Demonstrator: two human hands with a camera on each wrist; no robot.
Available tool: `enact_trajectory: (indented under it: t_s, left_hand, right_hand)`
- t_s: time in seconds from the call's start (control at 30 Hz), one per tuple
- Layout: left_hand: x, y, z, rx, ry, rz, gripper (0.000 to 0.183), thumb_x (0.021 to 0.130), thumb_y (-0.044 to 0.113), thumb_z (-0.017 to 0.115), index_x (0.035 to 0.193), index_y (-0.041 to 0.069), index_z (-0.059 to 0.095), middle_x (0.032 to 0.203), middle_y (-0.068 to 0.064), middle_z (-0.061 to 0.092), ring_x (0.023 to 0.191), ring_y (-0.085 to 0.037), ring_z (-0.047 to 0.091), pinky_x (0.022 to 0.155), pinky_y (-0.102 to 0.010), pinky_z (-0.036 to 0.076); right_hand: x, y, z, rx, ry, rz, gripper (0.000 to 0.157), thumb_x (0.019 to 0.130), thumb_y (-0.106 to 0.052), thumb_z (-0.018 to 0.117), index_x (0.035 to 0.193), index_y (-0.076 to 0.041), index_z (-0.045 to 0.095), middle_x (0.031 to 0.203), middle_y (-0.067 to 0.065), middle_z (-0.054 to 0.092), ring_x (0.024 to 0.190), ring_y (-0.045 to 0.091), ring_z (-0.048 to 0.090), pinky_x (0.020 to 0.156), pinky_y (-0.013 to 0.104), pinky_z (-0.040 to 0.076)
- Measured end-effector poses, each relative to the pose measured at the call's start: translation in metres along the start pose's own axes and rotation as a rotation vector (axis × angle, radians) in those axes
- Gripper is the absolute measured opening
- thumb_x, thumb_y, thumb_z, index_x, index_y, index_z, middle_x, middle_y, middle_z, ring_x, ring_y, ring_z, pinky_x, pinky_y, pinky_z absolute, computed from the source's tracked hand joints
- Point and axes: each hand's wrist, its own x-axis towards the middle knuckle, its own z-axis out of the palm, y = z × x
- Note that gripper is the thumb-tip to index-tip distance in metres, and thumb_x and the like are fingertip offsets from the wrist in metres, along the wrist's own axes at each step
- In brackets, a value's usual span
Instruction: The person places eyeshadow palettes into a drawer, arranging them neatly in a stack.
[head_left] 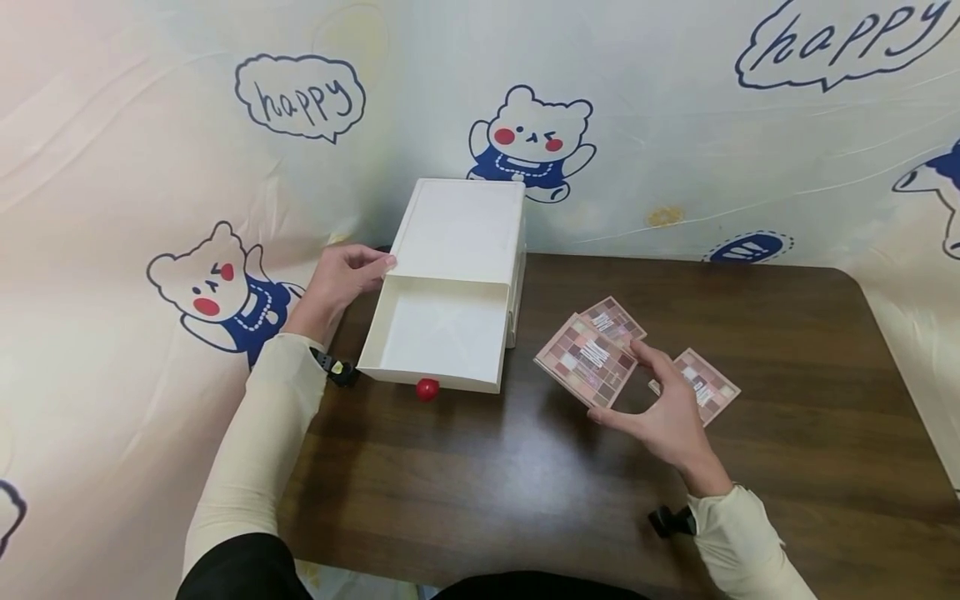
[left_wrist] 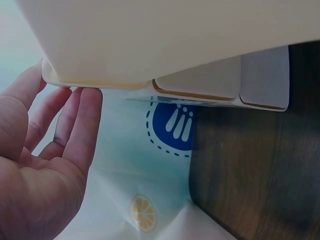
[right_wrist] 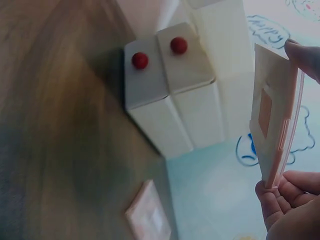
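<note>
A white drawer box stands on the table with its top drawer pulled out, a red ball knob on its front. My left hand holds the box's upper left edge, its thumb on top. In the left wrist view the left hand's fingertips touch the white side. My right hand pinches an eyeshadow palette by opposite edges, raised and tilted beside the drawer. Its pale back shows in the right wrist view. The drawer's floor is bare.
Another palette lies partly hidden behind the held one. To the right, a palette is partly covered by my right hand. Two lower drawers with red knobs are closed. A printed cloth hangs behind the brown table.
</note>
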Motion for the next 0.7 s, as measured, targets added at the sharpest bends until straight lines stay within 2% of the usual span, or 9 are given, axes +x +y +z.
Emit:
enact_trajectory:
  t_s: [0.13,0.23,0.3,0.4,0.53,0.7]
  left_hand:
    - [-0.001,0.001,0.0,0.011,-0.002,-0.015,0.048,0.088,0.035,0.08,0.116,-0.002,0.071,0.109,-0.015,0.067,0.091,-0.022,0.068,0.093,-0.049,0.054]
    - [-0.001,0.001,0.0,0.007,-0.005,-0.024,0.049,0.088,0.036,0.08,0.116,-0.002,0.07,0.11,-0.015,0.067,0.093,-0.023,0.068,0.094,-0.049,0.053]
    - [-0.001,0.0,0.0,0.001,-0.005,-0.025,0.048,0.088,0.036,0.08,0.117,-0.002,0.07,0.111,-0.015,0.066,0.094,-0.023,0.068,0.094,-0.048,0.053]
    - [-0.001,0.0,0.0,0.004,-0.004,-0.017,0.047,0.089,0.034,0.079,0.117,-0.002,0.07,0.11,-0.014,0.066,0.092,-0.022,0.068,0.09,-0.041,0.057]
    - [-0.002,0.001,0.001,-0.018,-0.001,-0.002,0.043,0.09,0.029,0.078,0.117,-0.004,0.07,0.11,-0.015,0.067,0.089,-0.02,0.069,0.085,-0.035,0.058]
    - [-0.003,0.002,0.0,-0.035,-0.004,0.0,0.043,0.091,0.028,0.078,0.117,-0.005,0.07,0.111,-0.015,0.067,0.089,-0.019,0.069,0.091,-0.043,0.055]
  right_hand:
    - [0.006,-0.013,-0.001,0.043,-0.034,-0.015,0.108,0.058,-0.028,0.1,0.15,-0.011,0.046,0.144,0.007,0.051,0.124,0.027,0.049,0.101,0.053,0.041]
    - [0.012,-0.023,-0.001,0.079,-0.066,-0.028,0.105,0.059,-0.027,0.1,0.149,-0.011,0.047,0.144,0.006,0.051,0.124,0.027,0.05,0.103,0.056,0.039]
    - [0.015,-0.03,0.0,0.1,-0.087,-0.034,0.103,0.06,-0.026,0.1,0.148,-0.012,0.048,0.143,0.005,0.051,0.122,0.025,0.05,0.103,0.055,0.038]
    - [0.021,-0.041,0.004,0.109,-0.113,-0.047,0.101,0.061,-0.027,0.099,0.147,-0.012,0.049,0.138,0.005,0.054,0.118,0.024,0.05,0.101,0.053,0.039]
    - [0.029,-0.055,0.011,0.102,-0.158,-0.06,0.102,0.061,-0.032,0.098,0.148,-0.012,0.048,0.138,0.005,0.055,0.121,0.026,0.049,0.101,0.051,0.039]
    - [0.039,-0.07,0.02,0.127,-0.224,-0.081,0.104,0.062,-0.033,0.098,0.149,-0.011,0.046,0.142,0.006,0.053,0.128,0.025,0.047,0.107,0.049,0.038]
